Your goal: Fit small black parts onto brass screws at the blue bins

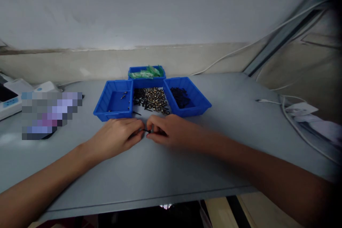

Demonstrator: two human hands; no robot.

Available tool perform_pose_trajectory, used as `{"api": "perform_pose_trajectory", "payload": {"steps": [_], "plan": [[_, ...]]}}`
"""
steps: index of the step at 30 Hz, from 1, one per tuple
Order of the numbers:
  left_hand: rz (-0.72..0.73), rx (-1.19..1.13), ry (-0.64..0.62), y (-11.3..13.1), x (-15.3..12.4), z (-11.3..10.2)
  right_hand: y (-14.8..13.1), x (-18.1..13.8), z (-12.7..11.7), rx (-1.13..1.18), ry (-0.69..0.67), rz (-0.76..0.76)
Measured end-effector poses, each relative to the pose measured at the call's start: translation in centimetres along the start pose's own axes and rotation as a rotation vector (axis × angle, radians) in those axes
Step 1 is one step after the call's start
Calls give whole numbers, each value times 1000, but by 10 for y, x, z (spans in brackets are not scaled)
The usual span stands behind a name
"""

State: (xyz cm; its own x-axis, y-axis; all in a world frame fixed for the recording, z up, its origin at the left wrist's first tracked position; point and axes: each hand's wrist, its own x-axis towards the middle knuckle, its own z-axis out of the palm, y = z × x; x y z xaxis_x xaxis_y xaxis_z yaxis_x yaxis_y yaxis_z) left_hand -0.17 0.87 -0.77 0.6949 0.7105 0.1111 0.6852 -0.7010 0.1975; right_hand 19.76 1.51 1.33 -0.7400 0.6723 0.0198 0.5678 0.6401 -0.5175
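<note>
My left hand and my right hand meet fingertip to fingertip just in front of the blue bins, both closed in a pinch. Between them is a thin black screw-like piece; its left end goes into my left fingertips and its thicker right end sits at my right fingertips. Behind the hands lies a heap of small shiny metal pieces, with thin black pieces at its left side. Finer detail of the held piece is too small to see.
A blue bin at left holds a few metal pieces; another blue bin at right holds black parts. Behind, a third bin contains green plastic. A blurred-out phone-like object, power strip and white cables lie around.
</note>
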Motion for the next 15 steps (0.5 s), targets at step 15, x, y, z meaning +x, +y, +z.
{"api": "perform_pose_trajectory", "payload": {"steps": [15], "plan": [[-84, 22, 41, -1, 1, 0, 8, 2, 3, -117, 87, 38]]}}
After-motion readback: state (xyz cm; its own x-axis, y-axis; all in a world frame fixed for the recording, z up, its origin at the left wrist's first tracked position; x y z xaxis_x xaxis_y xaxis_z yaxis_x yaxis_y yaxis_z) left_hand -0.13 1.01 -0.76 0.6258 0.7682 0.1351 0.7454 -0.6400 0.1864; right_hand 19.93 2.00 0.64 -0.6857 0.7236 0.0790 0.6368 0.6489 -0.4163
